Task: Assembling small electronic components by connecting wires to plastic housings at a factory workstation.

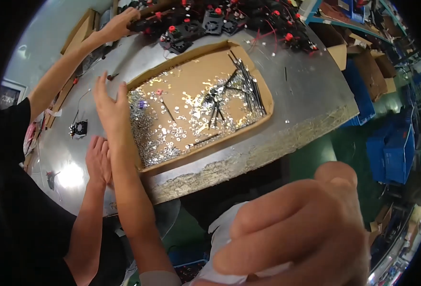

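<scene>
My left hand (110,107) is open with its fingers apart, beside the left edge of a shallow cardboard tray (198,156). Many small shiny metal nuts or washers (148,138) lie in the tray, heaped thickest along its left side. Thin black rods (249,88) lie at the tray's right, and more black pieces (214,100) are jumbled near its middle. Large and close to the camera, my right hand (306,224) has its fingers curled in; whatever they might hold is hidden.
A co-worker's hand (119,25) reaches to piled black fans (213,23) with red parts; the co-worker's other hand (98,159) rests beside my left forearm. A small fan (80,127) lies on the metal table (310,95). Blue crates (395,150) stand right of its worn edge.
</scene>
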`<move>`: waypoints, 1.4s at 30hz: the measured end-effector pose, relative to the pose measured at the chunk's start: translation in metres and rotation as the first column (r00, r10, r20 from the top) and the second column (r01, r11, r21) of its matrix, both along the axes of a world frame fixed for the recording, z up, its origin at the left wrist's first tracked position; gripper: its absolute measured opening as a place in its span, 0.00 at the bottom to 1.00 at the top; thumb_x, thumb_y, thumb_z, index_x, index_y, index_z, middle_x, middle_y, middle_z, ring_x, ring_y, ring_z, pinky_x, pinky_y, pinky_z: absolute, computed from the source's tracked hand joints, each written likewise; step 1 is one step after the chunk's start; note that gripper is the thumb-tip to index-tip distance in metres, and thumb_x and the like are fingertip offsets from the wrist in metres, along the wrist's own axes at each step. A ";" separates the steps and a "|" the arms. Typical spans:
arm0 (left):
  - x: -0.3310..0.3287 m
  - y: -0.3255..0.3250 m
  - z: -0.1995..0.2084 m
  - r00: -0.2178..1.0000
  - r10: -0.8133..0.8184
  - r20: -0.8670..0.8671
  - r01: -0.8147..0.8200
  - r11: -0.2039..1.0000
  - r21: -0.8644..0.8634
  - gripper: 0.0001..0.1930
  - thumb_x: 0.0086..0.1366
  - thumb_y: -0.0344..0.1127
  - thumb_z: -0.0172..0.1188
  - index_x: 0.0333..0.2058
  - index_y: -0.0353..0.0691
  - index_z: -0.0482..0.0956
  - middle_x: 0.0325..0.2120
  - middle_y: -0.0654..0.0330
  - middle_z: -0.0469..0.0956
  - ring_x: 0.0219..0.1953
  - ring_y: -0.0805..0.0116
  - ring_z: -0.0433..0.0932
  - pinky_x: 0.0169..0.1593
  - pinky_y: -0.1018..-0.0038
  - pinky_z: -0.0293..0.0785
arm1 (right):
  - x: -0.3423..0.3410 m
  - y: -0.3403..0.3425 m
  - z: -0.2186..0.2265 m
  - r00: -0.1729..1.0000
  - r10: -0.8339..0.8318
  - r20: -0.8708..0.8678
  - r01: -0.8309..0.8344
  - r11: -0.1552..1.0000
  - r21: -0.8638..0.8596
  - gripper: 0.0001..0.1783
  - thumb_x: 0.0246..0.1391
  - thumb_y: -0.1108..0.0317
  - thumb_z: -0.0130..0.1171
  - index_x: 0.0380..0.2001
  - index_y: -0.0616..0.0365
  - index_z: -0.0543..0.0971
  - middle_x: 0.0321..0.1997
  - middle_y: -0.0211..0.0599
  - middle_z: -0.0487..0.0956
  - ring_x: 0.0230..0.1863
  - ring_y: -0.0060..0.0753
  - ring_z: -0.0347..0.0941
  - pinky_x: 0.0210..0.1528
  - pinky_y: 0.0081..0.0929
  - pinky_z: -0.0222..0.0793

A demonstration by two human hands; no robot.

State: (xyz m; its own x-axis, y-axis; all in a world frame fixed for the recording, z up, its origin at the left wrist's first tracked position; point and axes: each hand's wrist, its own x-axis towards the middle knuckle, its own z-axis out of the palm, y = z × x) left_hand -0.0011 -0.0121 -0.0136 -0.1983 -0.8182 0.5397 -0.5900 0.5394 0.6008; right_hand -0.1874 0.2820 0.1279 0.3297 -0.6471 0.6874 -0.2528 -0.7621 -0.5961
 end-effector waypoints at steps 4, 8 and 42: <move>0.002 -0.001 -0.006 1.000 -0.002 0.020 0.004 0.997 -0.083 0.24 0.63 0.34 0.62 0.57 0.36 0.72 0.62 0.41 0.66 0.64 0.45 0.66 0.66 0.60 0.61 | -0.004 -0.018 -0.001 0.984 0.151 -0.098 -0.160 0.982 -0.098 0.22 0.44 0.73 0.67 0.45 0.41 0.85 0.32 0.33 0.77 0.23 0.26 0.69 0.20 0.20 0.64; 0.009 0.004 -0.010 0.999 -0.017 0.027 0.019 0.998 -0.052 0.23 0.63 0.34 0.62 0.57 0.36 0.73 0.59 0.41 0.68 0.63 0.46 0.67 0.64 0.60 0.63 | -0.004 -0.039 -0.006 0.934 0.292 -0.207 -0.326 0.932 -0.159 0.20 0.45 0.71 0.67 0.45 0.42 0.85 0.32 0.33 0.77 0.23 0.26 0.69 0.20 0.21 0.65; -0.001 0.013 0.006 0.978 -0.065 -0.198 0.115 0.960 0.255 0.15 0.66 0.27 0.58 0.51 0.36 0.78 0.36 0.57 0.84 0.32 0.77 0.79 0.32 0.77 0.75 | -0.094 -0.162 -0.139 0.737 -0.609 -0.293 0.675 0.665 0.318 0.10 0.58 0.70 0.59 0.40 0.65 0.81 0.34 0.42 0.82 0.34 0.31 0.78 0.36 0.25 0.70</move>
